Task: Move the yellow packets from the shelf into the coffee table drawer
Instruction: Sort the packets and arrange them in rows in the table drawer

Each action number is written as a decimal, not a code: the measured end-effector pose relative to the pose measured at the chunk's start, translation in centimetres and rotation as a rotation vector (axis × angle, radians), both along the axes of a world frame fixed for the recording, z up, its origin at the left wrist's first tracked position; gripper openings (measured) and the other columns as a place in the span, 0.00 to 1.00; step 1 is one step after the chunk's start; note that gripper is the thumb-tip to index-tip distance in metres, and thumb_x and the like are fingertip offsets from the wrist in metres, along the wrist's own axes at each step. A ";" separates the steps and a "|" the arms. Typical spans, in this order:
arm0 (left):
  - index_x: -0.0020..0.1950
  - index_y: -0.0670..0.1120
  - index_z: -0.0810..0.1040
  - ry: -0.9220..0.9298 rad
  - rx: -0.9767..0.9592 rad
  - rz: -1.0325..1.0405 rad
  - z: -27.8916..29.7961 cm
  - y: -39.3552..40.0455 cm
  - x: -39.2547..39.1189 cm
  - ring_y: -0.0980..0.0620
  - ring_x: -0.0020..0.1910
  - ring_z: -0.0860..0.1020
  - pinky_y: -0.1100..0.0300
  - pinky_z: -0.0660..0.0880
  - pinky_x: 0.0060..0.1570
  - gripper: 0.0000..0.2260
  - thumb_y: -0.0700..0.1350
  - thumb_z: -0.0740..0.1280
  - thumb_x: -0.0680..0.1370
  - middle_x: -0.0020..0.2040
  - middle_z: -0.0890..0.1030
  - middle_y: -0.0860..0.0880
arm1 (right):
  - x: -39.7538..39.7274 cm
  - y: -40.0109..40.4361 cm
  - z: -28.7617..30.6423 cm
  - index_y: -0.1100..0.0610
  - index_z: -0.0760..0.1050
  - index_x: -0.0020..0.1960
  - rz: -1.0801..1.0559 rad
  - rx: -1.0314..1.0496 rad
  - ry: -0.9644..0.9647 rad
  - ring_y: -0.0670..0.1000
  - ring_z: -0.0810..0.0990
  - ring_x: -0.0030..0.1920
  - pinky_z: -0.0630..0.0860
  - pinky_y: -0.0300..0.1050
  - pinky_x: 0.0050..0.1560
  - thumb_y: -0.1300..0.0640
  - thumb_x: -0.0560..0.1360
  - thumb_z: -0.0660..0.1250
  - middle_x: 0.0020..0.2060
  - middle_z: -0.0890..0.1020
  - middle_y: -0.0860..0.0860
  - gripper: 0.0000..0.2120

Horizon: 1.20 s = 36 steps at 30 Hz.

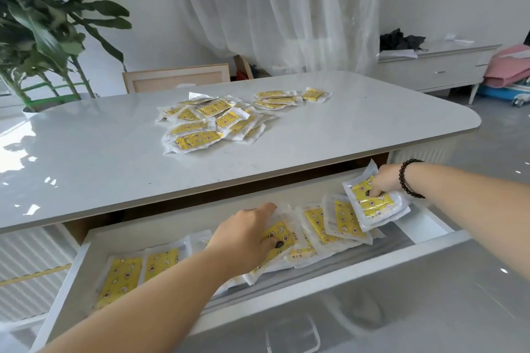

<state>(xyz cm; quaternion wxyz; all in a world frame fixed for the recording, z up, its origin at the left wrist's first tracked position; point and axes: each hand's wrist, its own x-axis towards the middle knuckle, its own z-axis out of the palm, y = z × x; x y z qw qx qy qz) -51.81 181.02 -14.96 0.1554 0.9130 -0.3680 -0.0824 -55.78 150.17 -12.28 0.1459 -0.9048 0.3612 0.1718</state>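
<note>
Both hands reach into the open drawer [86,255] of a white coffee table. The left hand [246,235] presses down on a yellow packet [279,233] near the middle of the drawer, fingers closed over its far edge and thumb on its printed face, gripping it. The right hand [383,180], with a dark bead bracelet [408,179] on its wrist, pinches a small stack of yellow packets [372,203] at the drawer's right end; the stack is tilted, its lower edge resting on the packets below it.

More packets lie in the drawer: two flat ones [140,269] side by side at the left end, and a leaning, overlapping row [329,223] between the two hands.

On the glossy white surface [86,157] above the drawer, a loose pile of yellow packets [209,123] sits near the middle, with a smaller group [286,99] just beyond it toward the far edge.

A large-leaved potted plant [51,23] stands past the left end of the surface, sheer white curtains [286,8] hang behind, and a low white cabinet [436,66] stands at the right rear.
</note>
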 end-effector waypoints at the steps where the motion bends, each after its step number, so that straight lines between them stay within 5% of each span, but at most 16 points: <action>1: 0.67 0.54 0.65 0.007 0.000 -0.001 0.0 0.0 0.0 0.47 0.45 0.78 0.52 0.78 0.45 0.18 0.50 0.65 0.78 0.51 0.79 0.51 | -0.2 0.4 -0.1 0.62 0.67 0.65 -0.001 0.006 0.009 0.52 0.71 0.51 0.71 0.43 0.48 0.56 0.75 0.68 0.50 0.71 0.53 0.22; 5: 0.66 0.53 0.65 0.019 0.006 0.004 -0.1 0.0 0.0 0.47 0.47 0.79 0.49 0.79 0.48 0.18 0.50 0.65 0.78 0.54 0.79 0.50 | -0.5 1.1 -1.9 0.63 0.68 0.66 0.042 -0.070 0.063 0.51 0.77 0.54 0.74 0.42 0.51 0.53 0.77 0.65 0.55 0.76 0.54 0.22; 9: 0.64 0.53 0.66 0.028 0.012 0.017 -0.1 0.2 0.0 0.47 0.45 0.79 0.49 0.79 0.47 0.16 0.50 0.65 0.78 0.52 0.80 0.50 | -0.5 1.2 -3.4 0.59 0.70 0.51 0.115 -0.206 -0.001 0.47 0.73 0.34 0.67 0.37 0.28 0.53 0.75 0.67 0.36 0.74 0.49 0.11; 12: 0.64 0.53 0.67 0.027 0.016 0.019 -0.1 0.2 0.0 0.48 0.44 0.79 0.49 0.79 0.46 0.16 0.49 0.65 0.78 0.50 0.80 0.50 | -0.9 1.9 -3.5 0.64 0.64 0.64 0.158 -0.364 -0.066 0.53 0.78 0.43 0.68 0.40 0.28 0.59 0.73 0.68 0.46 0.75 0.54 0.23; 15: 0.64 0.52 0.67 0.031 0.016 0.019 -0.1 0.1 0.0 0.48 0.44 0.79 0.49 0.79 0.45 0.16 0.49 0.65 0.78 0.50 0.79 0.51 | -1.0 2.8 -3.5 0.58 0.68 0.62 0.310 -0.493 -0.145 0.54 0.77 0.54 0.76 0.43 0.40 0.57 0.72 0.67 0.57 0.74 0.55 0.20; 19: 0.64 0.53 0.67 0.030 0.017 0.018 -0.2 0.2 0.0 0.48 0.44 0.79 0.50 0.80 0.45 0.16 0.49 0.66 0.78 0.50 0.80 0.51 | -0.2 4.7 -3.8 0.56 0.69 0.59 0.303 -0.264 -0.181 0.53 0.76 0.46 0.78 0.46 0.42 0.40 0.71 0.64 0.53 0.73 0.52 0.24; 24: 0.60 0.53 0.68 0.043 0.000 0.022 -0.6 0.1 0.3 0.48 0.42 0.80 0.48 0.80 0.43 0.13 0.49 0.66 0.77 0.48 0.81 0.50 | -0.2 5.7 -4.1 0.54 0.68 0.47 0.349 -0.195 -0.063 0.51 0.78 0.41 0.77 0.43 0.39 0.33 0.66 0.64 0.41 0.75 0.49 0.25; 28: 0.59 0.53 0.69 0.044 -0.001 0.029 -0.7 0.1 0.3 0.48 0.42 0.80 0.48 0.80 0.43 0.13 0.49 0.66 0.77 0.47 0.81 0.50 | -0.1 6.0 -4.6 0.52 0.67 0.32 0.376 -0.139 0.012 0.50 0.72 0.31 0.70 0.40 0.33 0.34 0.67 0.63 0.32 0.73 0.49 0.22; 36: 0.69 0.54 0.65 0.133 -0.078 0.113 -1.1 0.5 0.8 0.51 0.45 0.82 0.51 0.82 0.44 0.23 0.49 0.68 0.76 0.54 0.80 0.52 | -0.6 6.7 -4.2 0.53 0.66 0.31 0.393 -0.089 0.066 0.49 0.68 0.29 0.65 0.39 0.30 0.42 0.70 0.67 0.30 0.69 0.49 0.18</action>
